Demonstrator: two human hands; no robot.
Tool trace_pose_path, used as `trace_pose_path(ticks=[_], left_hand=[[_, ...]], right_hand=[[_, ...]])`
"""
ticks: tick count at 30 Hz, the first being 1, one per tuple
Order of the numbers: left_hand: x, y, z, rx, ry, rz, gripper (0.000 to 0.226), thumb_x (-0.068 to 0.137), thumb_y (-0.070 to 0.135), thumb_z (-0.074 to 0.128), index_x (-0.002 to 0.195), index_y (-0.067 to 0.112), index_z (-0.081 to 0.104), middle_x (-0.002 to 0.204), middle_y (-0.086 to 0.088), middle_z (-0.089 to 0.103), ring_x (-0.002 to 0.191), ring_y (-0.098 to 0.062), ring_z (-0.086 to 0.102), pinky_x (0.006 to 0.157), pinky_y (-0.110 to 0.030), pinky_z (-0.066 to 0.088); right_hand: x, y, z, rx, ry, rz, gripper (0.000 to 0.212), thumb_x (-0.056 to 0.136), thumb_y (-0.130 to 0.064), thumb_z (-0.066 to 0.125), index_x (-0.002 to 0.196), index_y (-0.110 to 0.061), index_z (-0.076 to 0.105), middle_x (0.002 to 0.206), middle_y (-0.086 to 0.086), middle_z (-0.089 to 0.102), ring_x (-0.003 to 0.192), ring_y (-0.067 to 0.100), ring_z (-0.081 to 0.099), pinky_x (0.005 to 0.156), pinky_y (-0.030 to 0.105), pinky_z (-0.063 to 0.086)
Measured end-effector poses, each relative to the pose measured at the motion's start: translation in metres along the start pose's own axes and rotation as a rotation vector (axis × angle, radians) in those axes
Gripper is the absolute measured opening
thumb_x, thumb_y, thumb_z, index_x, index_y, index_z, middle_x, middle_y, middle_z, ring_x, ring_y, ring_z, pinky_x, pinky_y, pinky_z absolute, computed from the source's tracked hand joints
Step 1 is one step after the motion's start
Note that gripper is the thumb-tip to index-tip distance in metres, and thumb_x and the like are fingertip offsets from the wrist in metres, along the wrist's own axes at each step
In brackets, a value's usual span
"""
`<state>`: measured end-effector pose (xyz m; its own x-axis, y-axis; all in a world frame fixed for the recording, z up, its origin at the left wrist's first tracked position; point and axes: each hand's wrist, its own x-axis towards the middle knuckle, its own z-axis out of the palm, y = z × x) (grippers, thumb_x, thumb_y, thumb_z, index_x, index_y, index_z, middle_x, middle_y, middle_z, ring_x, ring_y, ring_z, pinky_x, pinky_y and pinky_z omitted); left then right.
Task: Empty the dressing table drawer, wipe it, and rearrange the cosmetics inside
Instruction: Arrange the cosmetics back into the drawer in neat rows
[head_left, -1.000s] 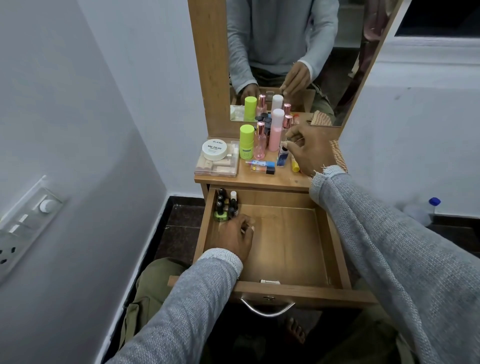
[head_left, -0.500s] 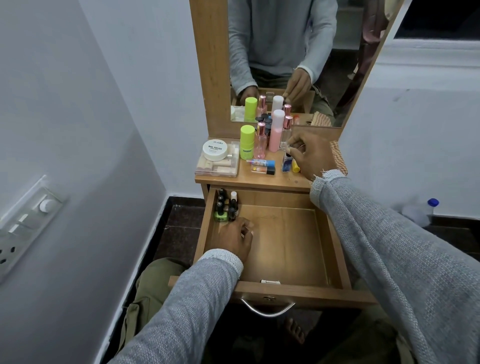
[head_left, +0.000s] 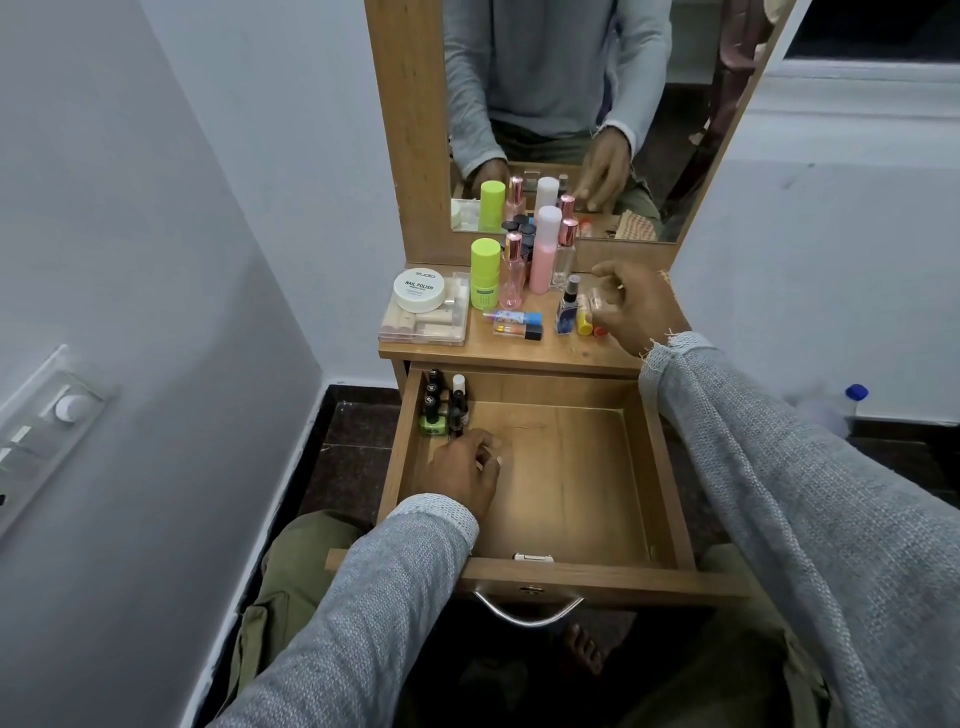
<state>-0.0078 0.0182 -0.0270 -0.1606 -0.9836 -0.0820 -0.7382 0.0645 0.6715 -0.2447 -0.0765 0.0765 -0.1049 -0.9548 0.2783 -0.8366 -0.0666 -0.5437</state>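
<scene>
The wooden drawer (head_left: 571, 483) is pulled out below the dressing table top (head_left: 524, 351). Several nail polish bottles (head_left: 441, 408) stand in its back left corner. My left hand (head_left: 465, 470) rests on the drawer floor just in front of them, fingers curled, with nothing visible in it. Above the table top's right side, my right hand (head_left: 641, 306) pinches a small clear bottle (head_left: 596, 300). Beside it stand a small blue spray bottle (head_left: 567, 310), a yellow tube (head_left: 585, 326) and a red item (head_left: 600, 331).
A white nail polish jar (head_left: 418, 290) sits on a clear box (head_left: 423, 327) at the left of the top. Behind are a green stick (head_left: 485, 273), pink bottles (head_left: 543, 260) and two lying tubes (head_left: 517, 323). A mirror (head_left: 561, 104) rises behind; walls close both sides.
My right hand drew back from the bottle group toward the right, now with the small clear bottle in its fingers. My left hand stayed in the drawer.
</scene>
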Motion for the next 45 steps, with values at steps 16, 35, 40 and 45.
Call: trace_pose_path(ticks=[16,35,40,45], left_hand=[[0.001,0.0,0.005,0.037,-0.029,-0.025,0.014,0.085,0.026,0.061,0.098,0.032,0.06,0.083,0.011,0.064,0.082,-0.017,0.064,0.08,-0.036,0.054],[0.002,0.0,-0.001,0.018,-0.057,-0.107,0.041,0.087,0.012,0.064,0.124,0.027,0.054,0.093,0.006,0.063,0.09,-0.016,0.062,0.083,-0.034,0.054],[0.003,-0.001,-0.001,0.122,-0.159,-0.116,0.023,0.09,0.017,0.061,0.111,0.027,0.063,0.106,-0.002,0.068,0.094,-0.022,0.064,0.084,-0.037,0.055],[0.007,-0.002,0.0,0.149,-0.207,-0.123,0.017,0.088,0.015,0.062,0.096,0.029,0.066,0.102,-0.003,0.069,0.091,-0.022,0.065,0.083,-0.038,0.055]], right_hand=[[-0.035,0.008,0.018,-0.302,0.032,0.112,0.022,0.086,-0.015,0.065,0.104,-0.002,0.064,0.104,0.016,0.064,0.093,0.029,0.06,0.079,0.036,0.048],[-0.148,0.003,0.054,0.342,-0.312,0.087,0.025,0.081,-0.009,0.072,0.099,-0.019,0.059,0.094,-0.006,0.063,0.087,0.007,0.062,0.076,0.018,0.052],[-0.135,0.008,0.074,0.397,-0.459,0.106,0.022,0.078,-0.007,0.074,0.095,-0.015,0.063,0.096,0.002,0.067,0.09,0.018,0.064,0.083,0.034,0.055],[-0.129,0.003,0.067,0.355,-0.42,0.094,0.014,0.081,-0.013,0.073,0.093,-0.011,0.066,0.09,-0.002,0.067,0.083,0.008,0.063,0.076,0.022,0.05]])
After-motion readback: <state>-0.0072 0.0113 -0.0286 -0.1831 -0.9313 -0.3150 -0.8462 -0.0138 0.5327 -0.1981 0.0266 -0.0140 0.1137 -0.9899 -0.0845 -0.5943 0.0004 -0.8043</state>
